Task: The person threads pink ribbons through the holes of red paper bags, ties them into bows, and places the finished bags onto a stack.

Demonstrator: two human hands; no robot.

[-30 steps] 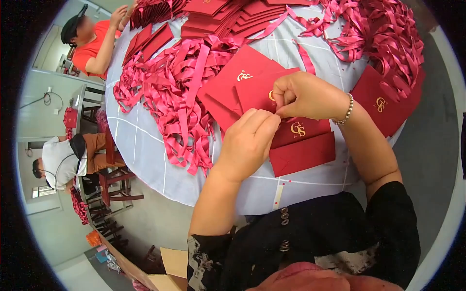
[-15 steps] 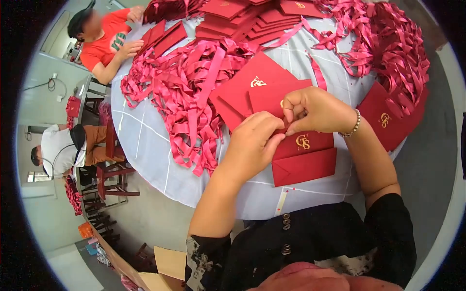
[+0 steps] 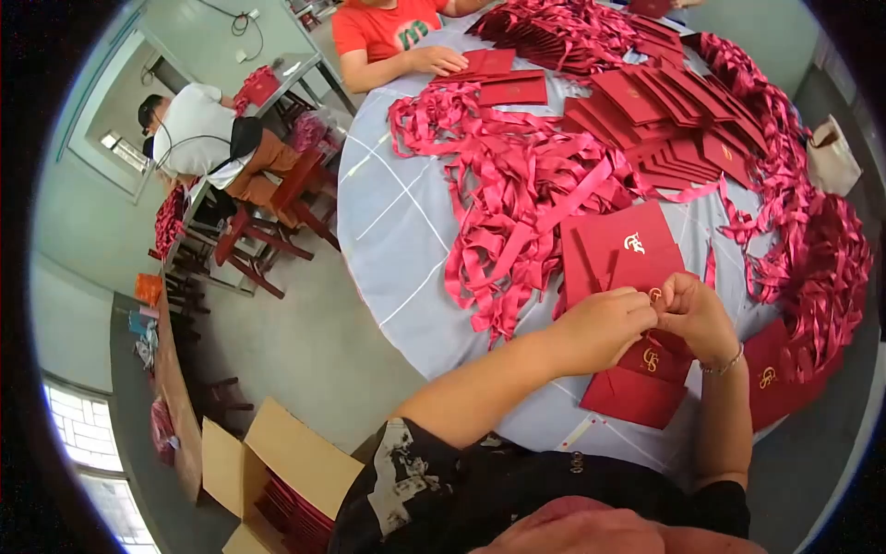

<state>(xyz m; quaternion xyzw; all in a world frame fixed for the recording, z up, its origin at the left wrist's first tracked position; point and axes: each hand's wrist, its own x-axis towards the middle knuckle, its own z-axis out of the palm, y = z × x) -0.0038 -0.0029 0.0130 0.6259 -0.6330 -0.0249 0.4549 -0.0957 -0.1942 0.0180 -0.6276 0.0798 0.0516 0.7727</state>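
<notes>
Provisionally, I log the grip of left hand (image 3: 604, 332) and right hand (image 3: 699, 319) as pinched, contents hidden, over red bags (image 3: 632, 395) on the counter (image 3: 397, 231); neighbouring loose ribbons (image 3: 517, 185) might snag, skewing them.

Place: hand-assembly workroom
Round table (image 3: 397, 268): pale cloth, heaped pink ribbons (image 3: 517, 198), stacked red gold-lettered packets (image 3: 637, 97)
Open carton (image 3: 300, 452): brown cardboard, red contents

Glossy, smooth pink ribbons (image 3: 526, 194)
</notes>
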